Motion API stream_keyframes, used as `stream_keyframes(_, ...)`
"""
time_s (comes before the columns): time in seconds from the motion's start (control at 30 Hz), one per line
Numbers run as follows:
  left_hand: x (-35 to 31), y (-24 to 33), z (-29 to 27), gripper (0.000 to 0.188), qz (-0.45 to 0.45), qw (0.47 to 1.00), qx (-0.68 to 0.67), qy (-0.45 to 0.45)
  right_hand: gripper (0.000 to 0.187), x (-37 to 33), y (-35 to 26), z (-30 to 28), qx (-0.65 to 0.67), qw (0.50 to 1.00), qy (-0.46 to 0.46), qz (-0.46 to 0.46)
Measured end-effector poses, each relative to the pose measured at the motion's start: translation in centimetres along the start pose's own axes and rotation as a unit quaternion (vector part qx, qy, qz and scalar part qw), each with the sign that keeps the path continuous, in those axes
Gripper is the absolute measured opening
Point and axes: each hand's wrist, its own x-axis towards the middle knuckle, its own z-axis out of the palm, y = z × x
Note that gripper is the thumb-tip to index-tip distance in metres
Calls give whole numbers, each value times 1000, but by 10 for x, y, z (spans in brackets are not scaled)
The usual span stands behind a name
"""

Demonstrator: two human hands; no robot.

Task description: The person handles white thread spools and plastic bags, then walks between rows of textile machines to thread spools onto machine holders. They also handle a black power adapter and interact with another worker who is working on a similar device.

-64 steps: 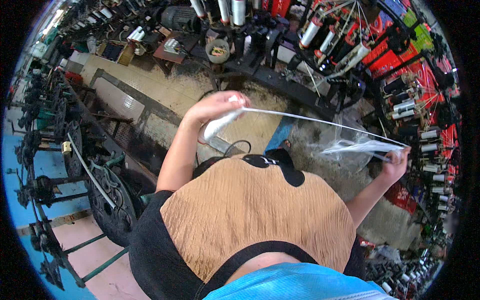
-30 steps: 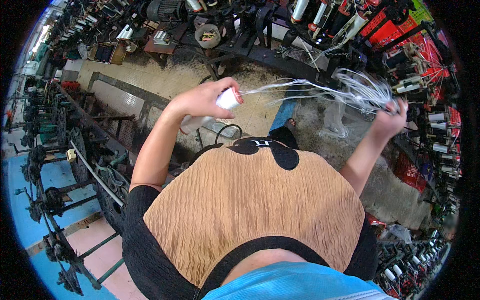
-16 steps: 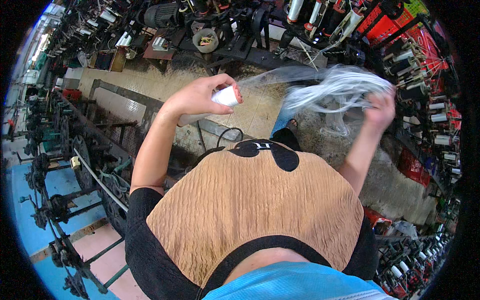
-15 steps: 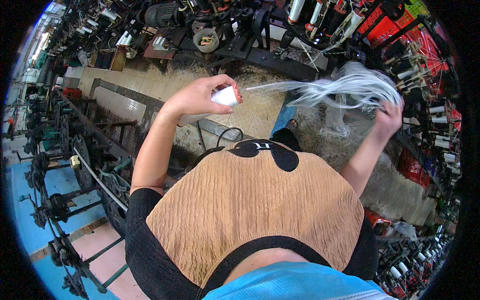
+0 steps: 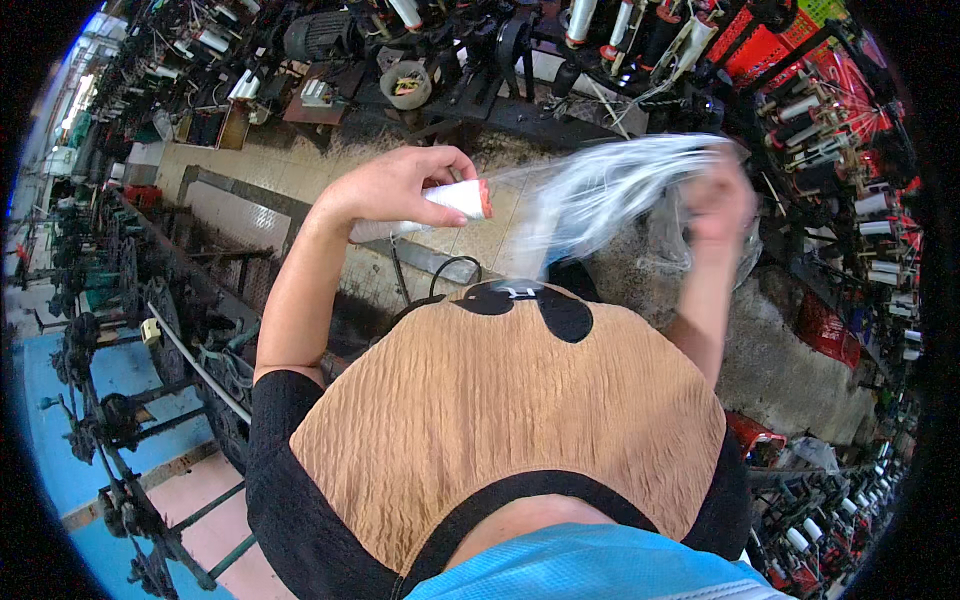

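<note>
Wrapped around a white thread spool [image 5: 456, 201] with a red-orange end is my left hand [image 5: 400, 187], held out ahead of my chest. From the spool a thin strand runs right to a loose bundle of white thread [image 5: 620, 180]. My right hand [image 5: 722, 200], smeared by motion, grips the bundle's right end. The bundle fans out leftward and down in the air between my hands, its loose ends blurred. Behind my right hand is a piece of clear plastic [image 5: 668, 235], partly hidden.
Machines with many spools stand along the far side and right. A grey bucket [image 5: 406, 85] with small items sits by a motor [image 5: 322, 36]. Red crates [image 5: 755, 50] are at the far right. A dark machine frame [image 5: 120, 400] lines the left.
My right hand has swung left with the thread bundle, bringing it closer to the spool. My left hand has barely moved; the spool has turned slightly.
</note>
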Motion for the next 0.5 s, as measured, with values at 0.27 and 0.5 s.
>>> stream_keyframes(0.27,15,2,13,53,22,999,-27,10,18,-14,13,36,52,998,-37,-29)
stream_keyframes(0.5,12,12,-6,65,23,996,-72,-57,19,-32,76,59,-51,976,-114,176)
